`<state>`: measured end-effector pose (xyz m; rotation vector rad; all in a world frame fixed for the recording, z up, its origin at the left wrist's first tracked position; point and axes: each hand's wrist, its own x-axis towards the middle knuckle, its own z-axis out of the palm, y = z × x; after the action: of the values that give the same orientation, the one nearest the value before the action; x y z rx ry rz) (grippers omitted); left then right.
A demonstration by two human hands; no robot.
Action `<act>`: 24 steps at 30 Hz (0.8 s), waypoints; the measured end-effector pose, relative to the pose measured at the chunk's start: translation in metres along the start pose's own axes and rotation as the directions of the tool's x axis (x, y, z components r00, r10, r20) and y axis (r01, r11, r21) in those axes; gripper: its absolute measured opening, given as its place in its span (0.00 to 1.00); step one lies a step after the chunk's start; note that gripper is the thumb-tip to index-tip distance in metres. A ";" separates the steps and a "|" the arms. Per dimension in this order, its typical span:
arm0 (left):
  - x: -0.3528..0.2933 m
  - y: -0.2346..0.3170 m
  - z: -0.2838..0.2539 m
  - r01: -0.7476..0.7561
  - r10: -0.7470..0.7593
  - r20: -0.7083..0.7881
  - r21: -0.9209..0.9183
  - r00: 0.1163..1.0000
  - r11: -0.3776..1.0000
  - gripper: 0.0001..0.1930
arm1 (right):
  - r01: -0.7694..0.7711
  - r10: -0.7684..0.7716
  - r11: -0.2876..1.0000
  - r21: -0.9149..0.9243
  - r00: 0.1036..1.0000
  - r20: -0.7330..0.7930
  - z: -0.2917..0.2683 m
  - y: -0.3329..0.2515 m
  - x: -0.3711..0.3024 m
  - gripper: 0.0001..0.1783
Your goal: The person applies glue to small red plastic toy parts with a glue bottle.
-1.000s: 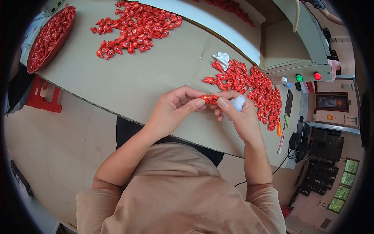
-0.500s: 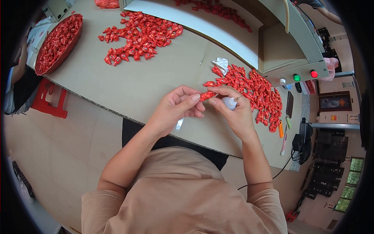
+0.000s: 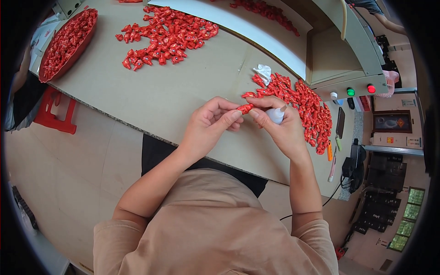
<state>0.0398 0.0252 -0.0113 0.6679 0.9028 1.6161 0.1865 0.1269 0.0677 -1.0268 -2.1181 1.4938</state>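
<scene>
A small glossy red moulded piece (image 3: 245,109) is pinched at its left end by the thumb and fingers of my left hand (image 3: 205,126). The thumb and forefinger of my right hand (image 3: 288,130) meet its other end. That same hand also keeps a small white squeeze bottle (image 3: 276,115) in its grasp, the narrow brownish tip pointing up and right. Just beyond the right hand spreads a heap of similar red pieces (image 3: 305,103). A crumpled white tissue (image 3: 263,73) lies at the heap's far left edge.
Another red pile (image 3: 174,39) lies farther left, and a red basin (image 3: 68,48) full of pieces stands at the table's left. A machine housing (image 3: 343,55) with lit buttons fills the back right. An orange cutter (image 3: 329,151) lies at right; a red stool (image 3: 56,110) stands below left.
Both hands have shifted slightly, still together at the red piece. The bottle has tilted in my right hand, so its tip shows more clearly. The whole view has moved a little.
</scene>
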 end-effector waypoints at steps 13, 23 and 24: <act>-0.006 -0.006 0.007 -0.091 0.101 -0.059 0.156 0.993 0.984 0.06 | 0.082 -0.077 0.988 -0.131 0.996 0.039 -0.002 0.001 -0.005 0.08; -0.007 -0.013 0.007 -0.188 0.213 -0.046 0.314 0.976 0.930 0.06 | 0.181 -0.188 0.946 -0.269 0.982 -0.001 0.003 0.007 -0.011 0.08; -0.007 -0.014 0.007 -0.202 0.229 -0.046 0.321 0.972 0.925 0.06 | 0.180 -0.188 0.950 -0.255 0.982 -0.004 0.004 0.008 -0.011 0.09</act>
<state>0.0548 0.0209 -0.0191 0.9552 1.1984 1.7201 0.1947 0.1180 0.0600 -0.8955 -2.3563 1.1368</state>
